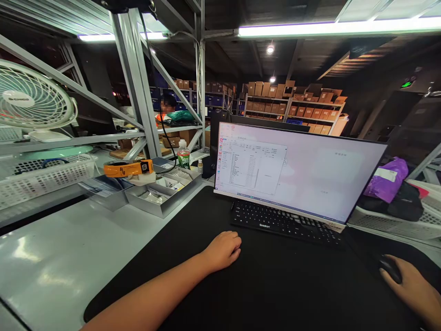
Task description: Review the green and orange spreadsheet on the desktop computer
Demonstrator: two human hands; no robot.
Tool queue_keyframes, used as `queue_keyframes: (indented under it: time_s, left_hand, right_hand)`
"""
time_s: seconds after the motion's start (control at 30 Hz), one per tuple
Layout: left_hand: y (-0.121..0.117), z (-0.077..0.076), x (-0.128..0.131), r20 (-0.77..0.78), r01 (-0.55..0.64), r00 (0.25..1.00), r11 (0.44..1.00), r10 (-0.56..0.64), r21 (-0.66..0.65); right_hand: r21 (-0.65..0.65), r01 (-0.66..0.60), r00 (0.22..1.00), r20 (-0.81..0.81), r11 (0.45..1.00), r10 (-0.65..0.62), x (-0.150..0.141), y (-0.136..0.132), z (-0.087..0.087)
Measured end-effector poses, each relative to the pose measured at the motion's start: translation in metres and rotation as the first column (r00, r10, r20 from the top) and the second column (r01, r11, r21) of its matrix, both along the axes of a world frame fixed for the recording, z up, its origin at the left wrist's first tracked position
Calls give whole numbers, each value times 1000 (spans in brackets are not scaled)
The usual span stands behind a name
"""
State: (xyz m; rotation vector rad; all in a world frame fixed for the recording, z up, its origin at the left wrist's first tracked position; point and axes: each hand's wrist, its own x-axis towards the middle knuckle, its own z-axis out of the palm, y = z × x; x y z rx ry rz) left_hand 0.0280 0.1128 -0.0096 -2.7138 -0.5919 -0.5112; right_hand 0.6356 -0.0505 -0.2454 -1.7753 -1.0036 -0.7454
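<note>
Right hand [409,287] cut off by the frame edge at 4 o'clock, covering most of the mouse [390,269]; left forearm [148,299] runs off the bottom edge at 7 o'clock. Text in the monitor [251,168] window too small to read, as are the small items in the metal tray [163,214] at 10 o'clock. Desk fan [31,99] cut off at 9 o'clock; co-worker [160,119] at 11 o'clock partly hidden behind shelving uprights [136,82].

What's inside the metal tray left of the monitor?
The metal tray holds a clear bag and small white boxes. Anything beneath them is covered; the smaller items can't be made out.
</note>
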Motion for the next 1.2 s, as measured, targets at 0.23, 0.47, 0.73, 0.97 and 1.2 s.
queue_keyframes:
  time_s: [0.23,0.47,0.73,0.97,1.2]
  left_hand:
    - [3,-3,0,6,9,1000,1000,-9,12]
    - [5,-3,1,4,23,1000,999,-24,24]
    - [4,-2,1,8,33,999,999,-33,7]
    - [6,-3,1,18,46,999,999,-46,0]
    - [6,-3,2,6,38,999,999,-38,9]
  right_hand:
    - [20,20,998,62,1000,-21,4,3,-7]
    - [-2,35,999,-17,999,-35,-17,-4,11]
    - [-77,49,990,-128,996,-59,-52,-19,36]
    - [-101,115,985,-117,988,-127,-56,-20,39]
    - [-80,116,987,-98,990,-123,-48,-24,26]
